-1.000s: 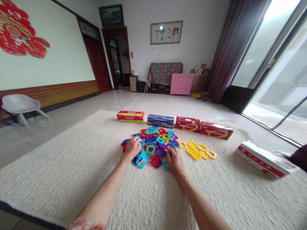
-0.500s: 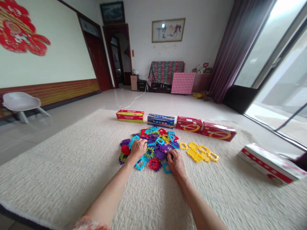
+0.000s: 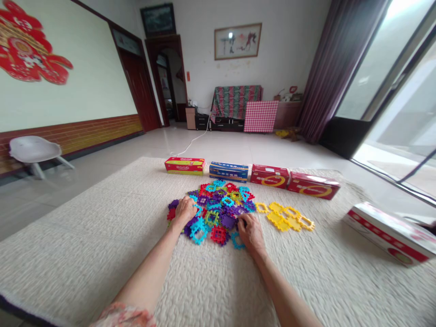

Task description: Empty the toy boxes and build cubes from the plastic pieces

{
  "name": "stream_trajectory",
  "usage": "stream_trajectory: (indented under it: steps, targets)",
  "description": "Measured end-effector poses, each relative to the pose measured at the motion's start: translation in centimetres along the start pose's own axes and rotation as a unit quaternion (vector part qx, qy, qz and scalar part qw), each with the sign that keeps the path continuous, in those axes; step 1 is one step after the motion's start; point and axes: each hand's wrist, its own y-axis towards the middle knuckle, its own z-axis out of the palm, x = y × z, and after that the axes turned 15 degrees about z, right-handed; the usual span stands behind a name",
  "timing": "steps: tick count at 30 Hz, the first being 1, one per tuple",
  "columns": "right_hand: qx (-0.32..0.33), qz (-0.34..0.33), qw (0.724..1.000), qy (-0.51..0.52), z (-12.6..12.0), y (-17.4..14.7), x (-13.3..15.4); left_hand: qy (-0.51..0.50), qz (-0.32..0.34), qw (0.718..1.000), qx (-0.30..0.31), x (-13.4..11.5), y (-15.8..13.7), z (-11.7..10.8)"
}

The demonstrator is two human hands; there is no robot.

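Observation:
A heap of notched plastic building pieces in purple, red, light blue and green spreads over the mat. My left hand is at the heap's left side, fingers curled down and closed, with light blue and purple pieces right by the fingertips. At the right edge of the heap rests my right hand, its fingers bent and closed beside a purple piece and a light blue frame piece. What either hand grips is hidden by the fingers. Several yellow pieces lie flat, apart from the heap, to the right.
Behind the heap stand a red-and-yellow box, a blue box and two dark red boxes in a row. A white-and-red box sits at the right on the quilted mat. A white chair is far left.
My left hand has moved left and slightly toward me across the heap, uncovering a purple window piece. My right hand has barely shifted. The view has turned a little.

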Motion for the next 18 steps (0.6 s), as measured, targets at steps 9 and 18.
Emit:
stream_trajectory:
  steps: [9,18]
  targets:
    - [-0.001,0.000,1.000,0.002,0.1,0.0,-0.2,0.000,-0.052,0.998,0.023,1.0,-0.4,-1.9]
    - [-0.002,0.000,1.000,0.002,0.2,0.0,-0.2,0.016,-0.071,0.997,0.000,2.1,-0.5,-2.3]
